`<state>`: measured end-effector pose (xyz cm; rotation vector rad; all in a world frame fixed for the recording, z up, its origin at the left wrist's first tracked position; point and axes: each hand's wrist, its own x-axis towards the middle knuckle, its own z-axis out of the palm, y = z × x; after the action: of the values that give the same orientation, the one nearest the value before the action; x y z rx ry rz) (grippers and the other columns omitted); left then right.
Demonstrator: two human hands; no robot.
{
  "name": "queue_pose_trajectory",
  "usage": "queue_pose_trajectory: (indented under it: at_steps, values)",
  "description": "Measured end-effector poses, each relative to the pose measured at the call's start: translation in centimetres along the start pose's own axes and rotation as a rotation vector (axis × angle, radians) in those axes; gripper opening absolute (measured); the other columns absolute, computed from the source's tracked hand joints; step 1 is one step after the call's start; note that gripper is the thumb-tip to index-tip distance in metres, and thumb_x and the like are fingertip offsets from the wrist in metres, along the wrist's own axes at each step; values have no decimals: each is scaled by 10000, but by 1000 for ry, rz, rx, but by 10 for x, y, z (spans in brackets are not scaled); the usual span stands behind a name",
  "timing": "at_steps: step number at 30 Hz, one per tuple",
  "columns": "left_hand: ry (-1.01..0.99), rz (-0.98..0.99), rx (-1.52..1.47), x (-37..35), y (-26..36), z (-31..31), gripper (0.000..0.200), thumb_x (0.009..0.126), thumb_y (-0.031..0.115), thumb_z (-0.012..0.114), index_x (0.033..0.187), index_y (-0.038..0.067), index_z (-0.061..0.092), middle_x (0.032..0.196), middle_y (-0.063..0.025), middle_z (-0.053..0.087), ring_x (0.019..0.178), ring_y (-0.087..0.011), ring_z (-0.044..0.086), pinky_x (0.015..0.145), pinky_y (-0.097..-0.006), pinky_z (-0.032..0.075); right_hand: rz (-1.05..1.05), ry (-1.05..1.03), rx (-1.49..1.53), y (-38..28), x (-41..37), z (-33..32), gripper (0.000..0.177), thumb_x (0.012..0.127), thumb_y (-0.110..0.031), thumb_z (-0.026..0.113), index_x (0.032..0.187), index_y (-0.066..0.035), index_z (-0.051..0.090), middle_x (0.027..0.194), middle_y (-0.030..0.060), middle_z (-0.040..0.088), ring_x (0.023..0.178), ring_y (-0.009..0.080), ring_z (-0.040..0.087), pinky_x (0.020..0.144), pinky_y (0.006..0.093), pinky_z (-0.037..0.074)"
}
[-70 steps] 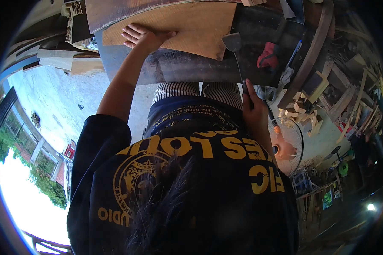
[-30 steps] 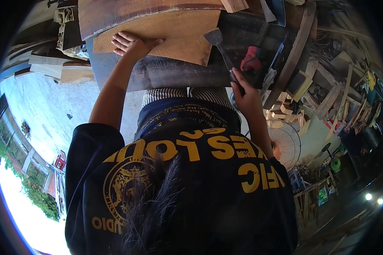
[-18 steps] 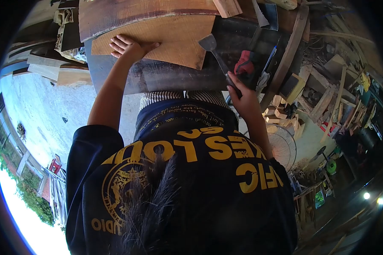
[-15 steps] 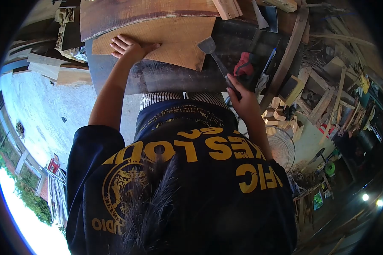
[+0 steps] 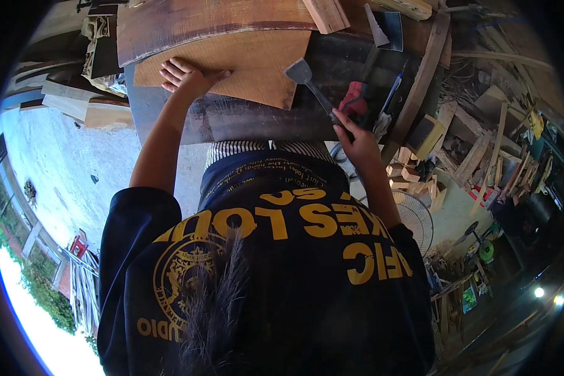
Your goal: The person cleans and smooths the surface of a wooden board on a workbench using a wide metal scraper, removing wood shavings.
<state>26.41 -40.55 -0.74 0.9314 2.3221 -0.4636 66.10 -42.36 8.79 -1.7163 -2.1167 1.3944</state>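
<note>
My left hand (image 5: 188, 79) lies flat, fingers spread, on a thin tan wooden board (image 5: 250, 66). The board has a slanted right end and rests on the dark bench top (image 5: 232, 122). In my right hand (image 5: 358, 139) is a scraper (image 5: 299, 71) with a wide grey blade, its handle end wrapped by my fingers. The blade points away from me and sits just beyond the board's right edge. Close to the scraper is a red and dark object (image 5: 355, 99), partly behind the handle.
A large curved brown wooden piece (image 5: 213, 17) lies along the far side of the bench. Right of the scraper are a blue pen (image 5: 393, 89) and a long wooden bar (image 5: 425, 81). Scrap wood (image 5: 476, 135) is piled at the right, near a fan (image 5: 413, 216).
The view has shifted slightly, so the bench, board and scraper appear a little lower and further left. Both hands keep the same hold.
</note>
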Motion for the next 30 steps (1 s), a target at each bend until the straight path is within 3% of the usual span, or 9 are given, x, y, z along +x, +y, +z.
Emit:
queue_pose_trajectory:
  at_steps: [7, 9, 19, 25, 27, 30]
  values:
    - [22, 8, -24, 3, -2, 3, 1594, 498, 852, 673, 1406, -88, -240, 1504, -315, -200, 1398, -465, -210, 1103, -628, -28, -56, 24, -97, 19, 17, 18, 413, 936, -307, 556, 1348, -287, 520, 1089, 165, 666, 956, 367, 644, 781, 426, 521]
    - [25, 9, -11, 4, -3, 5, 1592, 501, 852, 673, 1406, -90, -237, 1504, -316, -199, 1399, -465, -210, 1103, -628, -25, -198, 144, -19, 25, 29, 32, 421, 927, -302, 567, 1345, -306, 518, 1070, 154, 672, 915, 356, 654, 756, 421, 530]
    - [0, 6, -21, -3, -1, -1, 1563, 543, 831, 674, 1399, -112, -232, 1491, -347, -203, 1388, -473, -233, 1113, -610, -41, -206, 221, -115, 31, 31, 41, 388, 899, -275, 608, 1286, -295, 586, 881, 111, 676, 764, 320, 659, 666, 395, 533]
    - [11, 29, -15, -2, -4, 3, 1562, 551, 824, 678, 1389, -134, -227, 1471, -380, -205, 1374, -504, -235, 1101, -629, -43, -299, 374, -116, 29, 8, 21, 407, 862, -195, 674, 1265, -208, 618, 809, 111, 654, 686, 270, 647, 612, 359, 517]
    - [11, 42, -18, -2, -6, 3, 1561, 553, 817, 684, 1386, -137, -228, 1469, -382, -207, 1372, -507, -237, 1098, -633, -45, -251, 562, -115, 28, 8, 13, 400, 861, -158, 682, 1257, -148, 623, 822, 103, 659, 698, 251, 656, 607, 343, 514]
    - [14, 57, -37, -2, -7, 5, 1559, 557, 799, 700, 1381, -142, -230, 1465, -387, -210, 1366, -515, -243, 1092, -642, -49, -153, 625, -162, 30, 16, 2, 383, 867, -159, 682, 1245, -133, 630, 857, 90, 670, 716, 243, 662, 614, 335, 520]
